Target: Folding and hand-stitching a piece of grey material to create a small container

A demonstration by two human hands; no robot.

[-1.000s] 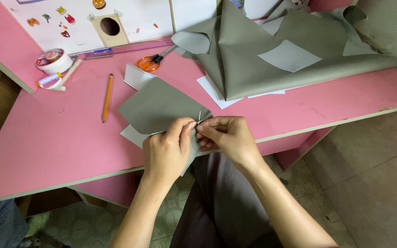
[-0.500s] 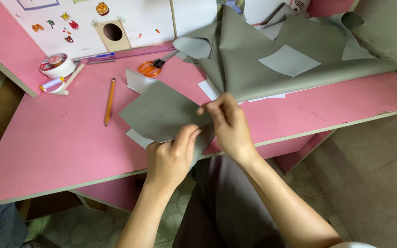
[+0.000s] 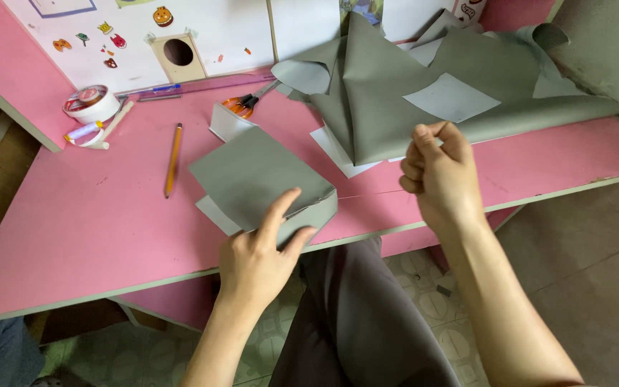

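Pink table (image 3: 94, 236): left hand (image 3: 256, 258) grip clamps grey sheet (image 3: 256, 175); right hand (image 3: 438, 172) pinched shut above

Folded piece (image 3: 256, 175) lies on table (image 3: 73, 236) (near edge), pencil (image 3: 173, 159) left.
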